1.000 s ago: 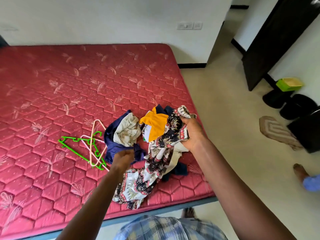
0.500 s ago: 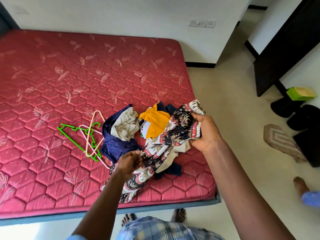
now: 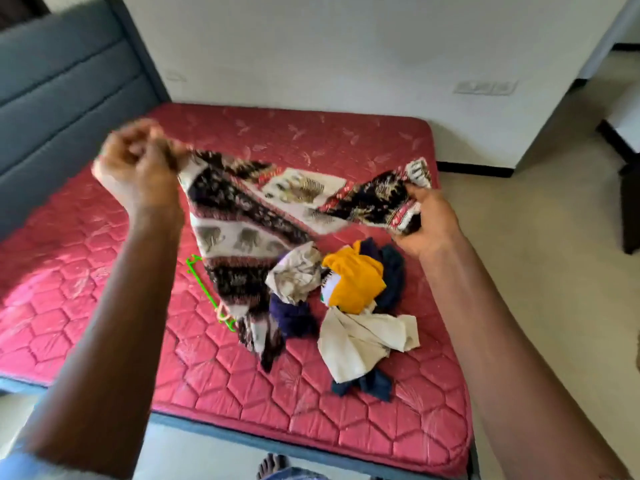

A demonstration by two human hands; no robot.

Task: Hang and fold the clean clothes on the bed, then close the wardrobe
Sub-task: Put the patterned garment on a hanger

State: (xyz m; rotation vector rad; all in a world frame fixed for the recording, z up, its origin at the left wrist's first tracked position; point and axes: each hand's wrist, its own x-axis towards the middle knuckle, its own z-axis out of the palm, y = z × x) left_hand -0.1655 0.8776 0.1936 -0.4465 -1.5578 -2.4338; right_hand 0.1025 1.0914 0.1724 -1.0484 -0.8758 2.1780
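Note:
A black, white and red elephant-print garment (image 3: 242,223) hangs stretched in the air above the red mattress (image 3: 86,271). My left hand (image 3: 138,171) grips one end of it, raised at the upper left. At the right, my right hand (image 3: 424,220) grips the bunched other end. Its lower part trails down to the mattress. Below lies a pile of clothes: a yellow garment (image 3: 356,282), a cream one (image 3: 360,341), a crumpled beige one (image 3: 298,275) and dark navy pieces (image 3: 294,317). Green and pale hangers (image 3: 207,292) lie on the mattress, partly hidden by the patterned garment.
A grey padded headboard (image 3: 62,84) stands at the left. The white wall with a switch plate (image 3: 485,87) runs behind the bed. Beige floor (image 3: 536,237) lies to the right, with dark furniture (image 3: 628,209) at the right edge. My bare foot (image 3: 273,465) shows below the bed's near edge.
Both hands have lifted the patterned garment off the pile and pulled it apart; my left hand rose high to the left. The view has tilted up, and the headboard now shows.

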